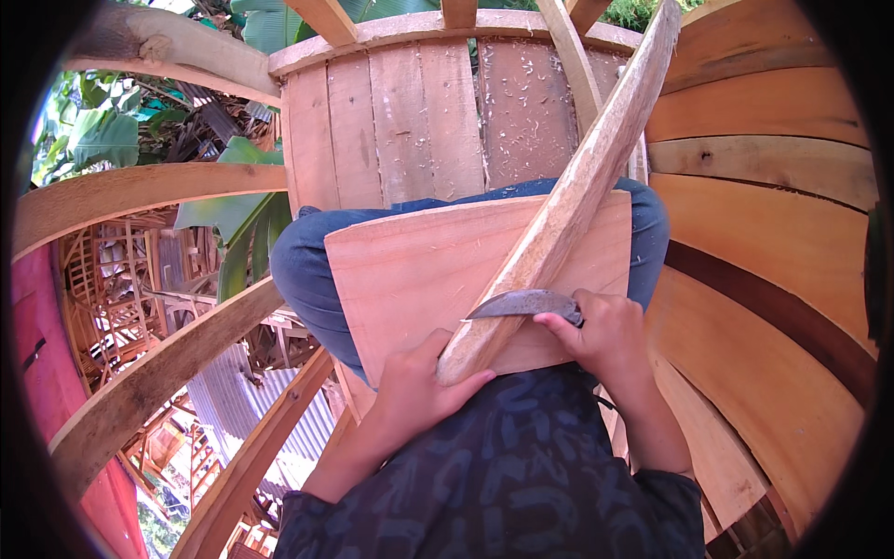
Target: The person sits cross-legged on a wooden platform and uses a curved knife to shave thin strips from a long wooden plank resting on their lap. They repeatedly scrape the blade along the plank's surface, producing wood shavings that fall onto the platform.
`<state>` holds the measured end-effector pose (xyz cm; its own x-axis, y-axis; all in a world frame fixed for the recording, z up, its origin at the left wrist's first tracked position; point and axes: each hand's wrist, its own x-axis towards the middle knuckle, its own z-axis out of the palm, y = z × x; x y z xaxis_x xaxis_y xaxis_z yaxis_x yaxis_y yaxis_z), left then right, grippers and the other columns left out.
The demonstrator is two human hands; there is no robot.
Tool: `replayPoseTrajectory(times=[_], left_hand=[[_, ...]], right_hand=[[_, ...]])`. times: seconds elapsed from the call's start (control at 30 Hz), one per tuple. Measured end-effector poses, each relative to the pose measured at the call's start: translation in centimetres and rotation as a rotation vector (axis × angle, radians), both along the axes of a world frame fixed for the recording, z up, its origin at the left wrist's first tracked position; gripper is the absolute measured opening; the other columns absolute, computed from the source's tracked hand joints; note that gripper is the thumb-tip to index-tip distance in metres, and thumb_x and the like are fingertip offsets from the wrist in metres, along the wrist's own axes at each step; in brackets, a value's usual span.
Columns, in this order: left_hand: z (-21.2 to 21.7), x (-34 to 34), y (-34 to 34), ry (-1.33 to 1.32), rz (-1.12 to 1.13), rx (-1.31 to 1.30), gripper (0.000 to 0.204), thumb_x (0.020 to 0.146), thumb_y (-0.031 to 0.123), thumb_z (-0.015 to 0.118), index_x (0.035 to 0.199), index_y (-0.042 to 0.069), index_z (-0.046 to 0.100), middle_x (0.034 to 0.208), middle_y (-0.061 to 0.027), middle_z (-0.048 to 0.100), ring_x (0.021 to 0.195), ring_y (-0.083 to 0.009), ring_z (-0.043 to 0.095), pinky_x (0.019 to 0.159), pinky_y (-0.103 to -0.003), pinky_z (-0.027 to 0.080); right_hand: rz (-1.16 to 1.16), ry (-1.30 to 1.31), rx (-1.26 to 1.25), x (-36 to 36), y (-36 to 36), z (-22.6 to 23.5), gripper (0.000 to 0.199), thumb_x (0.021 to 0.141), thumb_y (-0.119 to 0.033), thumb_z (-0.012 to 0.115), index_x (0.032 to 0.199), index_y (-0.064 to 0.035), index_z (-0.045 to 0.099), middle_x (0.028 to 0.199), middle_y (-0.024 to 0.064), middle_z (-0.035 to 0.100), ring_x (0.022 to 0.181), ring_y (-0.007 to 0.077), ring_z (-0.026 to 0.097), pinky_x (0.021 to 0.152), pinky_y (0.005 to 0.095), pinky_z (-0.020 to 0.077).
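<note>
A long, rough-hewn wooden pole (pixel 568 200) slants from near my waist up to the far right, across a flat wooden board (pixel 410 256) on my lap. Its near end is gripped by my left hand (pixel 424 382), thumb and fingers on either side of it. In my right hand (pixel 601 331) is a curved knife (pixel 523 303), its handle mostly hidden by the closed fingers. The grey blade lies crosswise over the pole, a little beyond my left hand, with its tip pointing left.
Plank flooring (pixel 400 121) ahead of my crossed legs carries scattered wood shavings (pixel 540 116). A wall of wooden boards (pixel 745 224) rises close on the right. Wooden rails (pixel 168 373) border the left side, with corrugated metal sheets (pixel 233 396) and banana leaves (pixel 233 210) beyond them.
</note>
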<state>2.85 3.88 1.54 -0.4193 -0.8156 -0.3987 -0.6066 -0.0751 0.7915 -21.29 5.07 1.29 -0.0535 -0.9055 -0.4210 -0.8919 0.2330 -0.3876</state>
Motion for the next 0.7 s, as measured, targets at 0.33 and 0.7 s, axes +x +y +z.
replayPoseTrajectory(times=[0.33,0.7], left_hand=[[1.0,0.2,0.4,-0.054,-0.001,0.004,0.043,0.077,0.032,0.078,0.100,-0.001,0.062,0.076,-0.0200,0.064,0.070,-0.0379,0.066,0.061,-0.041,0.051],[2.7,1.4,0.2,-0.227,-0.005,-0.107,0.039,0.082,0.026,0.073,0.103,-0.001,0.054,0.078,-0.0232,0.062,0.072,-0.0402,0.064,0.061,-0.044,0.049]], right_hand=[[-0.536,0.037,-0.183,-11.7,-1.2,1.6,0.060,0.094,-0.047,0.056,0.070,0.0077,0.057,0.056,0.0153,0.051,0.052,0.0198,0.048,0.052,0.0382,0.0403],[-0.148,-0.348,-0.261,2.5,0.2,-0.6,0.047,0.085,-0.040,0.070,0.068,0.0011,0.056,0.062,0.0204,0.059,0.058,0.0396,0.060,0.052,0.0429,0.0462]])
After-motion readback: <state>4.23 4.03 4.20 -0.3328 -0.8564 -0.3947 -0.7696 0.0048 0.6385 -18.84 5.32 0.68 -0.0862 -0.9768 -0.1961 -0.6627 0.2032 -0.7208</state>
